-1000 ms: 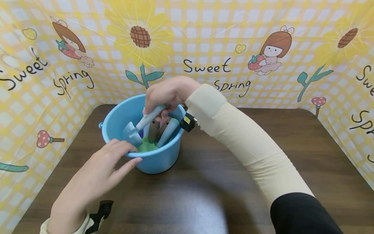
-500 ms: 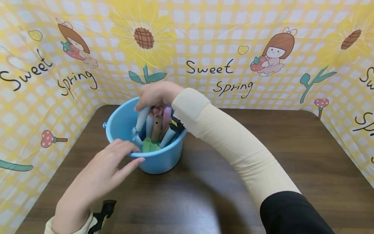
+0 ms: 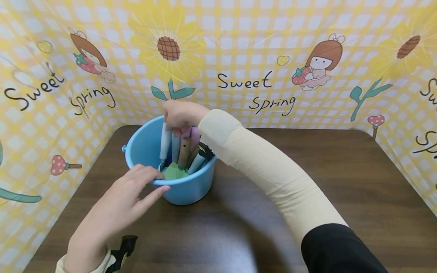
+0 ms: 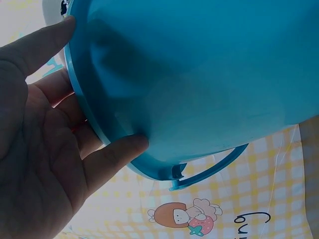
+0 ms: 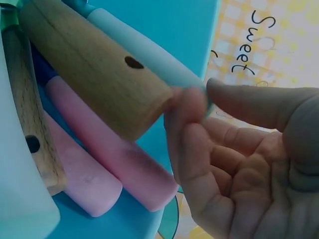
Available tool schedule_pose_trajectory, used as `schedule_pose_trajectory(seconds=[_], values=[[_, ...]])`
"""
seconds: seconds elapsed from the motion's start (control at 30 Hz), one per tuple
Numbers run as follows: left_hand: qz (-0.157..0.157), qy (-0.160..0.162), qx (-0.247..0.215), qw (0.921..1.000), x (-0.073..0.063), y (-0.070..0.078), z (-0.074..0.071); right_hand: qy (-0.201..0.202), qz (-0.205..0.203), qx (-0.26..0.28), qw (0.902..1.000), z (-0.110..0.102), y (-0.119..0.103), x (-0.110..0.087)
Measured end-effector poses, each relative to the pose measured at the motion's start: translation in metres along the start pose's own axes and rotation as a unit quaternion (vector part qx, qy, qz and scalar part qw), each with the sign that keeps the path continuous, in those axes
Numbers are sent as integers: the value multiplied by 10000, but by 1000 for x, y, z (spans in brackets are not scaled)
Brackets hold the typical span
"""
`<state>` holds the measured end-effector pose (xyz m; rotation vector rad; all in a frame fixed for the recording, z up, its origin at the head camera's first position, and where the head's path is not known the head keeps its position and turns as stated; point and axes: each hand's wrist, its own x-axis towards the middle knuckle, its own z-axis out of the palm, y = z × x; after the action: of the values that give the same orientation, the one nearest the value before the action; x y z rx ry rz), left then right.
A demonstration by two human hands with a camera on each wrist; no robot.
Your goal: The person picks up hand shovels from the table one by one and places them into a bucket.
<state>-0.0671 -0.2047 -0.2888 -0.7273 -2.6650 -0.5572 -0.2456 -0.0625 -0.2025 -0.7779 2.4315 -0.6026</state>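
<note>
A light blue bucket (image 3: 191, 191) stands on the table. My left hand (image 3: 119, 201) grips its near-left rim, and the left wrist view shows that hand's digits (image 4: 112, 159) on both sides of the rim. Over the bucket, my right hand (image 3: 184, 113) pinches the top end of a toy shovel's light blue handle (image 3: 165, 140) between thumb and fingertips. The shovel stands nearly upright with its blue head down inside, mostly hidden. Beside it are wooden handles (image 5: 99, 69), pink handles (image 5: 109, 144), another light blue handle (image 3: 197, 163) and a green tool head (image 3: 175, 172).
The brown wooden table (image 3: 290, 182) reaches out to the right of the bucket. A yellow checked cloth (image 3: 239, 45) with flowers and printed girls rises behind and at the sides. The bucket's handle (image 4: 214, 169) hangs on its outer side.
My right hand has moved left and lower with the shovel, turning it from slanted to nearly upright, its head sinking deeper into the bucket. My left hand stays on the rim.
</note>
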Motion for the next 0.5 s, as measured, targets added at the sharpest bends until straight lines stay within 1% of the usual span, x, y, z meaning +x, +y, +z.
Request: schedule_pose_trajectory(seconds=[0.1,0.23,0.3,0.37,0.5], values=[[82,29,-37,10000,0,-1,2,9,173,44,9998,-2,2,0],[133,95,-66,9998,0,-3,2,-4,145,355,9993,-9,6,-5],[164,144,-57,9997,0,-5,2,33,54,515,9987,-15,9,-10],[216,193,-45,9996,0,-6,2,159,-119,535,9984,-21,13,-17],[276,283,-5,9992,1,-8,4,636,-651,463,9948,-28,30,-39]])
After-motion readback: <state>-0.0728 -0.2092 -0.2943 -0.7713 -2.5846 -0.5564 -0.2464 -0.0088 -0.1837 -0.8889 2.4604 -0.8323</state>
